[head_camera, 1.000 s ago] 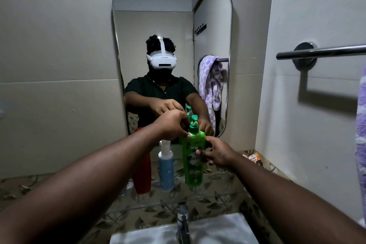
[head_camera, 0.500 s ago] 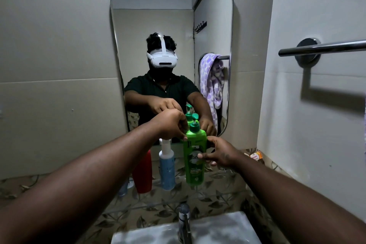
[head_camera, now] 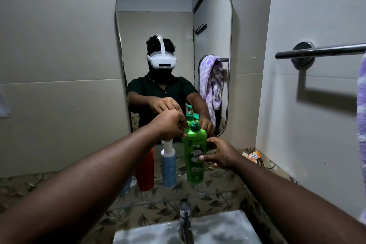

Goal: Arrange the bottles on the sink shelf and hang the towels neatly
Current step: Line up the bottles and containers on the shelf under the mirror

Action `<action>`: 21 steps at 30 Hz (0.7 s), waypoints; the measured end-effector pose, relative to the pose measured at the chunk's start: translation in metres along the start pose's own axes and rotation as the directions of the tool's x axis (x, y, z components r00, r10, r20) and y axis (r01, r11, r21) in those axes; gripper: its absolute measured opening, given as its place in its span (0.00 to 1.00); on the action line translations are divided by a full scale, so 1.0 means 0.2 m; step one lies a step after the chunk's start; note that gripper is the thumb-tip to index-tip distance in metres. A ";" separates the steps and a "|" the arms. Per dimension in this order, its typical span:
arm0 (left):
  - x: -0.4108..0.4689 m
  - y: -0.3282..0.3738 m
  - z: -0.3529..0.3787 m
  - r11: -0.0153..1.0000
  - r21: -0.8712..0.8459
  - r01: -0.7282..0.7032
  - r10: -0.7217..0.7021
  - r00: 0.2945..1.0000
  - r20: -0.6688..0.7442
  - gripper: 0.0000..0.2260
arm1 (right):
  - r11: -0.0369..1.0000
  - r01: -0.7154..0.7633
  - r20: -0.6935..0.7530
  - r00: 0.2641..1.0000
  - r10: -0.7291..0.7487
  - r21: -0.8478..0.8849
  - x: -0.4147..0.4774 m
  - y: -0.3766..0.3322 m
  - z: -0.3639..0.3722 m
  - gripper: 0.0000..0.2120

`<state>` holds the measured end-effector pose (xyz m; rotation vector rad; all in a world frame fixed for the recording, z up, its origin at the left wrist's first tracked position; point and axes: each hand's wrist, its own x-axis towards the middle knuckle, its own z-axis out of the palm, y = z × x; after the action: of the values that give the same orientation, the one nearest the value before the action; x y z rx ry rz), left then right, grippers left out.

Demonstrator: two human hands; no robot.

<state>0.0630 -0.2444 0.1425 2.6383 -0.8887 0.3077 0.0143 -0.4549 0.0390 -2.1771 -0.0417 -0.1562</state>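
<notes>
The right hand [head_camera: 219,156] grips the tall green plastic pump bottle [head_camera: 195,156] upright on the clear glass shelf [head_camera: 223,190] while the left hand [head_camera: 170,127] pinches near its neck, so a careless nudge could topple the neighbouring blue bottle [head_camera: 169,166].

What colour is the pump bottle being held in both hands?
Bright green pump bottle, with a darker green pump top; the head view shows it.

Below the mirror [head_camera: 174,25] we count three bottles: one green [head_camera: 195,156], one blue [head_camera: 168,166], one red [head_camera: 145,172].
</notes>
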 end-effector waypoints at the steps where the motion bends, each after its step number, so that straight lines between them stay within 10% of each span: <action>1: -0.01 0.01 0.01 1.000 0.002 0.002 -0.002 1.000 -0.004 0.15 | 1.000 -0.005 -0.014 1.000 0.005 -0.001 0.00 -0.01 0.01 0.28; 15: -0.20 0.07 -0.05 0.973 0.207 0.100 -0.034 0.952 -0.303 0.07 | 0.995 -0.089 -0.223 0.972 0.079 -0.034 -0.08 -0.02 0.06 0.23; 21: -0.50 0.23 -0.01 0.963 0.268 -0.029 0.209 0.706 -0.676 0.03 | 0.992 -0.124 -0.638 0.766 0.081 -0.023 -0.26 -0.05 0.06 0.12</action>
<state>-0.0437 -0.2227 0.1246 2.3177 -0.7733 1.4261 -0.0364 -0.4372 0.0341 -2.0743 0.4780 -0.8386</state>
